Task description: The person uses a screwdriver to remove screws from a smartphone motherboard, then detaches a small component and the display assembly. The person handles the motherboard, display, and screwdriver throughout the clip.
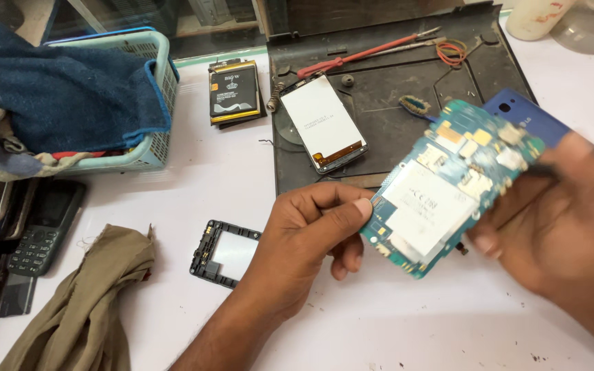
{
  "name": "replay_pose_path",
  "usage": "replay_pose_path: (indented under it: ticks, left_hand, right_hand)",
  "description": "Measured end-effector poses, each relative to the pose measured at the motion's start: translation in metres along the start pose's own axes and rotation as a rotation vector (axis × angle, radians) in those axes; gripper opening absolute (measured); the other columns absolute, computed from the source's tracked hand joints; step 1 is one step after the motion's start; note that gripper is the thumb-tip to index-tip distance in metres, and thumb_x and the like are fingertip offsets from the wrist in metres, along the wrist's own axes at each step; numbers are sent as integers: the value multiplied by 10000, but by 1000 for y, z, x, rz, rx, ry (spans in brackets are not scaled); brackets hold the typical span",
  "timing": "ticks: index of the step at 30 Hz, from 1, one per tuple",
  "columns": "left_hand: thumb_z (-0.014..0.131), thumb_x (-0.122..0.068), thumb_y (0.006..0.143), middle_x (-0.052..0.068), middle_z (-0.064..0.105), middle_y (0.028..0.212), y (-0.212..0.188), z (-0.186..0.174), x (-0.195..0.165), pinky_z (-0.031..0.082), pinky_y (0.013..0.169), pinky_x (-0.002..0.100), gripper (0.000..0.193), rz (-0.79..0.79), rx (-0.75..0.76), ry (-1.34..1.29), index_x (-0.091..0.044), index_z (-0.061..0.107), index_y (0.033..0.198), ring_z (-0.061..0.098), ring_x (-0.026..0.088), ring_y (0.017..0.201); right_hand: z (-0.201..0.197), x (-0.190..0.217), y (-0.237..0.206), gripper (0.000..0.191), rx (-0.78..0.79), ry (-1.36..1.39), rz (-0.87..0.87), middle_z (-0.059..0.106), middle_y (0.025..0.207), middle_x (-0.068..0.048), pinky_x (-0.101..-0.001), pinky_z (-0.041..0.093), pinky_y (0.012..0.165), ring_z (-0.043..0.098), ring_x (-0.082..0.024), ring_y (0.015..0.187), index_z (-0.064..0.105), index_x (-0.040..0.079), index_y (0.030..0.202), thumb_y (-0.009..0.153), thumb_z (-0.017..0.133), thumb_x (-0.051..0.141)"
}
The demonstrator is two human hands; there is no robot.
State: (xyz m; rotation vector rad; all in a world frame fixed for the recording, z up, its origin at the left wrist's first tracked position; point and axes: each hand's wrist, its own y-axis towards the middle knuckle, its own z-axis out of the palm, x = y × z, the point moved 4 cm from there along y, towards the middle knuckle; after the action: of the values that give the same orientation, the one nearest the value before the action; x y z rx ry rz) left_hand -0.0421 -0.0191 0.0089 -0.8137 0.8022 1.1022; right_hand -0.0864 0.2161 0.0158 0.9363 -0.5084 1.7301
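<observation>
A: Circuit board, teal, being held tilted above the white table, between both hands.

B: Left hand?

A: Pinching the board's lower left edge, thumb pressing on top, other fingers curling under.

B: Right hand?

A: Blurring; closing on the board's right side from beneath. Exact fingertip positions hard to tell. Also seeming to hold something dark and thin against the board, though too blurred to say what.

B: Just behind the board?

A: Blue phone cover, peeking out past the board's upper right corner, above the right hand.

B: Further back?

A: Black work mat, carrying a phone screen lying face down, a red-handled tool and some rubber bands.

B: Left of the mat?

A: Battery, lying flat on the table. Nearer, just beside the left wrist, a black phone frame.

B: Far left?

A: Basket holding a blue cloth, a keypad phone lying below it, and a khaki rag crumpling at the front edge.
</observation>
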Motion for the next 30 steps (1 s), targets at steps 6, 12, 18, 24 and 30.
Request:
replay_pose_path:
  ticks: [6,12,18,24,30]
  left_hand:
    - [640,-115,987,108,738,787,1,8,5,531,523,252,241,-30,85,40,61,689,1145,674,118,613]
    - [666,-123,954,65,756,831,-2,10,13,547,595,240,253,-97,92,267,49,725,1130,677,75,673]
    - [663,-96,923,37,747,841,-3,15,15,498,605,214,259,2,14,366,55,748,1116,595,37,685]
    - [675,-130,857,51,791,761,-8,19,6,558,583,207,268,87,-100,651,4,789,1059,675,46,627]
    - [694,-171,875,81,802,772,-9,23,-1,598,567,218,244,129,-103,684,4,769,1027,740,70,626]
  right_hand:
    - [-13,-28,-30,440,12,-588,199,740,958,-259,-348,555,480,654,-222,668,585,-110,1251,1008,637,253]
    - [-7,-16,-40,354,-166,-895,-50,714,847,-205,-311,545,481,694,-173,579,702,-132,1117,1027,628,202]
    - [12,-11,-37,313,-264,-1026,-74,703,765,-167,-261,532,419,652,-142,513,740,-101,1089,1034,626,185]
    - [22,-10,-33,299,-280,-1305,-51,703,680,-129,-262,504,430,658,-150,497,778,-65,976,997,660,208]
    - [19,-11,-35,297,-383,-1450,260,710,602,-121,-308,543,403,690,-186,487,828,0,864,920,695,259]
